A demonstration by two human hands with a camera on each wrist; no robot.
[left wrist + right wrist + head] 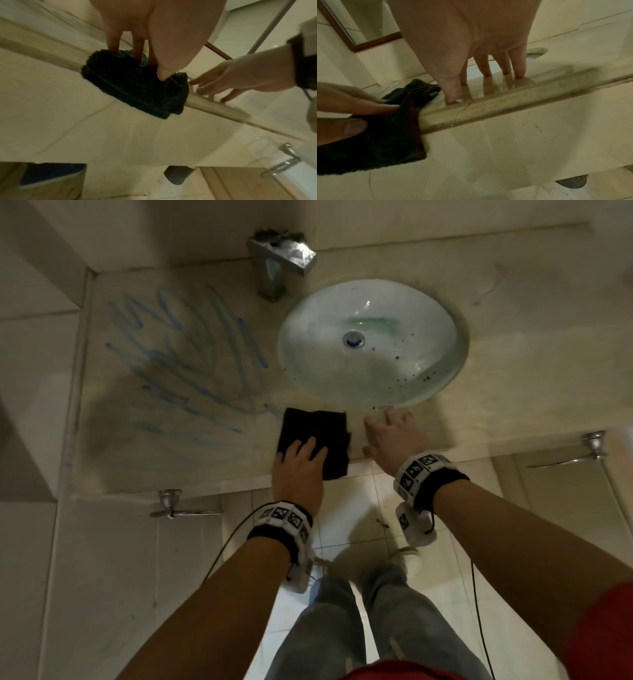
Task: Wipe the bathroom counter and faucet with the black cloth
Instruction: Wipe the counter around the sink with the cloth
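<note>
Now I see the counter's (513, 405) front edge.
My left hand (298, 470) presses black cloth (317, 429), fingers flat; right hand (394, 440) touches stone, fingers spread.

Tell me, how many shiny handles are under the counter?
2. One handle sits under the counter's left side, below the blue scribbles; the other handle is at the far right. More could be hidden beyond the picture.

I see the black cloth (313, 436) folded into a rough rectangle at the front edge of the beige stone tabletop (513, 364), its near end drooping over the lip. Scribbled blue streaks (185, 354) cover the tabletop's left part. The square chrome faucet (281, 265) stands upright at the back, with dark grime on top.
</note>
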